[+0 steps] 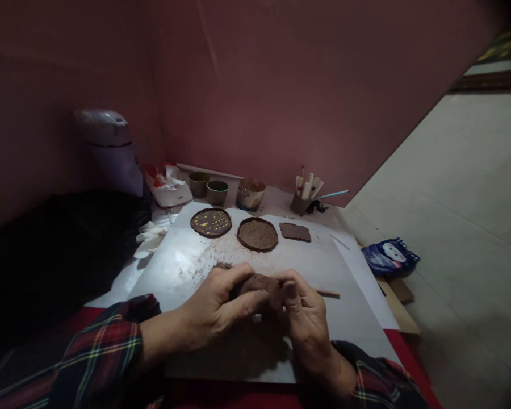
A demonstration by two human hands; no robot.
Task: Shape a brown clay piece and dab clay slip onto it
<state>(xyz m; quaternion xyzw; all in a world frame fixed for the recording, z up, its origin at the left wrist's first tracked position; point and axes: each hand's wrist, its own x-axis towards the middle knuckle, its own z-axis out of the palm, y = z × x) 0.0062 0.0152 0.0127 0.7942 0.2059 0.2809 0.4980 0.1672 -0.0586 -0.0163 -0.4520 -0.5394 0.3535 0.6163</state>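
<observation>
A lump of brown clay point(262, 284) is held between my two hands, above the white paper sheet point(344, 335). My left hand point(227, 304) grips its left side, thumb and fingers around it. At its right edge, my right hand point(304, 318) pinches the clay with thumb and fingers. Some more brown clay point(222, 265) shows just behind my left hand, partly hidden. Beyond lie a round brown clay piece point(258, 234) with a raised rim, another round one with yellow dots point(210, 222), and a small rectangular clay slab point(295, 232). A thin brown stick point(327, 293) pokes out behind my right hand.
Two small cups point(217, 193) and a smeared bowl point(250, 195) stand along the back. A holder with brushes and white sticks point(300, 203) is at the back right. White gloves point(150, 238) and a black plastic bag point(63, 250) lie left; a blue packet point(389, 257) lies right.
</observation>
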